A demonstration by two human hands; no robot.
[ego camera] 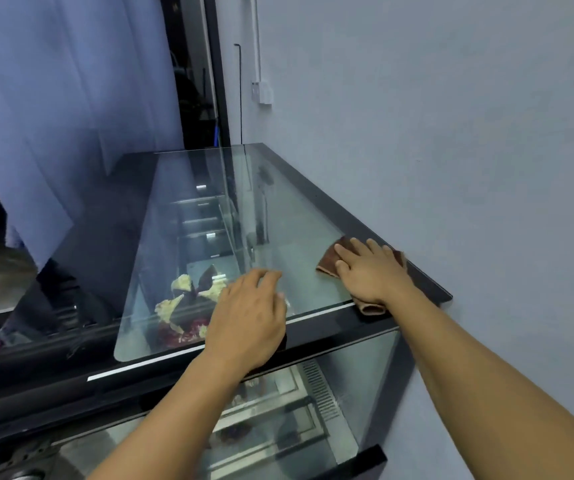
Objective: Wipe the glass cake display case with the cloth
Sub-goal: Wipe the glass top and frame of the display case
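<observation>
On case top, right hand, grip released, presses cloth flat, centre right; left hand, grip also released, rests to its left, lower centre

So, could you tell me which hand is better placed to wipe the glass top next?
The right hand: it lies flat on the brown cloth on the glass top; the left hand holds nothing.

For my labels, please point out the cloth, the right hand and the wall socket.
cloth (327,262): head view, bare left corner.
right hand (370,271): head view, back of hand.
wall socket (264,92): head view, white front.
</observation>
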